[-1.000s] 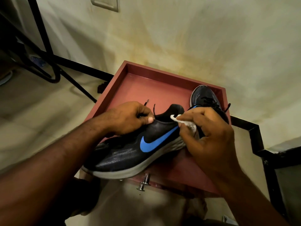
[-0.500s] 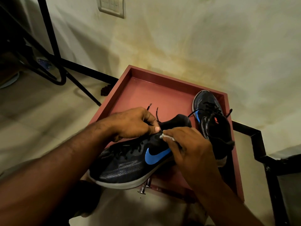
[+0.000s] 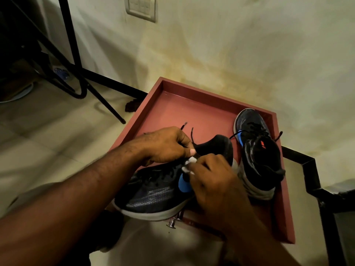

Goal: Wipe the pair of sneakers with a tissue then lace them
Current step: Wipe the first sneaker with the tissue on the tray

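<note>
A black sneaker with a blue swoosh and white sole (image 3: 153, 194) lies on its side across the near edge of a red tray (image 3: 192, 112), toe toward me. My left hand (image 3: 165, 144) grips its collar by the tongue, loose lace ends sticking up behind it. My right hand (image 3: 213, 181) presses a small white tissue (image 3: 189, 165) against the sneaker's side near the swoosh. The second black sneaker (image 3: 257, 150) stands upright at the tray's right side, toe toward the wall, its laces loose.
The tray sits on a low surface against a stained wall with a switch plate (image 3: 141, 7). Black metal frame legs (image 3: 76, 73) stand at the left on the tiled floor. A black metal frame (image 3: 315, 179) runs along the right. Metal knobs (image 3: 172, 222) protrude below the tray's front.
My right hand has slid the tissue from the sneaker's heel forward along its side to the swoosh. The view has tilted, revealing the second sneaker fully.
</note>
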The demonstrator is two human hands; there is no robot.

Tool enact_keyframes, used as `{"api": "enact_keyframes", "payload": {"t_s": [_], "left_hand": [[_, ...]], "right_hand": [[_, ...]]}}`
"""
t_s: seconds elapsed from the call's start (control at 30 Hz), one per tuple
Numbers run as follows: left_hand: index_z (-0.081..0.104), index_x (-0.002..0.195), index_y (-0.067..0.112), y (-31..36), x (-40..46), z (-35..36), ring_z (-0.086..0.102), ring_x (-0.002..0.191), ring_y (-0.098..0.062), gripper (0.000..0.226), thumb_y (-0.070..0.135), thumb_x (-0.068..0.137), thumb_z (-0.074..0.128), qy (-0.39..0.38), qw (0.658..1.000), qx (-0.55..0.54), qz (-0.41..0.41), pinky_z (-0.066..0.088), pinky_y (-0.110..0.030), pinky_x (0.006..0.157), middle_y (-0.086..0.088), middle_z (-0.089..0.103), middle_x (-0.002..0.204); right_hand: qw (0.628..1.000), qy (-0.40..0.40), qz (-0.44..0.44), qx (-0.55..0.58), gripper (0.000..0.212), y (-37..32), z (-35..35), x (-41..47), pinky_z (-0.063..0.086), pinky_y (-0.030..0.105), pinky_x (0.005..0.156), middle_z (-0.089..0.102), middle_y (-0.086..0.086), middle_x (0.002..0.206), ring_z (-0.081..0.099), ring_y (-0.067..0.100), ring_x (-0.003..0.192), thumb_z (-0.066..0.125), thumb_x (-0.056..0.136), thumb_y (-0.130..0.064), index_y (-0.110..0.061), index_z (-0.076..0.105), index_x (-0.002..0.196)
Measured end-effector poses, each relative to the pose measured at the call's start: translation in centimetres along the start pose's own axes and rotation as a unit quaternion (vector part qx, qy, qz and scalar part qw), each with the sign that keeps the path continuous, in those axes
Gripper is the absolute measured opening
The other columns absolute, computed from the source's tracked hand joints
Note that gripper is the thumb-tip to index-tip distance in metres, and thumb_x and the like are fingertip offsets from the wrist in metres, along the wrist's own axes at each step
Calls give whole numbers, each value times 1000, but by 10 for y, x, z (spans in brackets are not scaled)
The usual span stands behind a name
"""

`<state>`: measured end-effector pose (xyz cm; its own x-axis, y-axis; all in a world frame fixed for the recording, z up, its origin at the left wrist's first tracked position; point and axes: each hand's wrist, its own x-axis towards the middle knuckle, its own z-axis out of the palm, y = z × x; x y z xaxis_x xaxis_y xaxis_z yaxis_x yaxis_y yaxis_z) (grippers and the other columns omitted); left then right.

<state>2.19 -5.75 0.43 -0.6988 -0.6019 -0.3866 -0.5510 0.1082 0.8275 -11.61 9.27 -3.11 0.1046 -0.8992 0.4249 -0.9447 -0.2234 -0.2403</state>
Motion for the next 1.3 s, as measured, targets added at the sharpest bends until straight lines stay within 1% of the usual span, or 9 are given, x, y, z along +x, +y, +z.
{"api": "enact_keyframes", "payload": {"t_s": [0.07,0.23,0.47,0.6,0.7,0.93,1.03,1.17,1.3], "left_hand": [[81,89,21,0,0,0,72,86,-10,16,26,99,70,6,1000,9,3,59,-35,89,5,79,88],[80,91,25,-1,0,-1,73,90,-10,16,30,100,68,24,1000,14,4,59,-41,96,8,79,91],[80,87,25,1,-1,1,74,87,-11,15,29,98,71,10,1000,24,10,62,-39,89,7,79,89],[80,92,27,1,-2,-1,69,82,-3,15,33,99,69,23,998,50,21,56,-30,82,12,76,87],[81,97,27,3,-2,0,73,91,-3,16,35,100,67,9,997,68,21,59,-30,91,13,78,95],[82,85,24,2,1,4,74,89,-17,19,33,98,71,24,996,80,18,63,-38,87,4,79,88],[82,89,26,2,0,6,74,87,-8,15,34,97,72,16,997,77,14,61,-32,86,8,79,89],[82,96,29,2,0,7,71,88,1,13,36,98,71,28,994,102,19,54,-19,79,14,79,94],[81,90,28,0,8,11,67,74,8,14,32,99,70,46,996,69,28,50,-18,71,16,76,83]], "right_hand": [[1000,-15,2,-2,18,2,-1,3,48,34,72,61,4,94,54,21,84,61,96,-18,-9,73,106],[991,65,105,53,14,33,-20,5,56,39,68,63,2,92,60,18,82,74,93,-15,-8,74,106],[997,-15,-16,77,21,0,2,3,46,28,81,62,5,105,55,19,91,65,101,-24,-8,76,110],[996,47,44,60,17,25,-20,5,55,35,81,69,1,107,62,18,94,75,93,-19,-10,79,106],[994,59,56,66,29,29,-26,4,60,36,84,74,2,106,68,17,96,78,90,-13,-8,75,118],[997,34,31,58,14,21,-4,16,55,45,79,73,4,105,66,24,92,68,97,-15,-10,75,108],[997,-14,35,67,7,18,-13,10,53,40,77,69,2,97,60,20,86,71,90,-14,-9,72,96],[991,-72,72,88,8,24,-24,-1,54,41,70,62,-7,88,59,14,80,67,84,-29,-21,67,88],[994,-7,89,66,6,26,-19,-1,53,39,71,62,-4,89,59,16,80,69,89,-22,-18,67,94]]}}
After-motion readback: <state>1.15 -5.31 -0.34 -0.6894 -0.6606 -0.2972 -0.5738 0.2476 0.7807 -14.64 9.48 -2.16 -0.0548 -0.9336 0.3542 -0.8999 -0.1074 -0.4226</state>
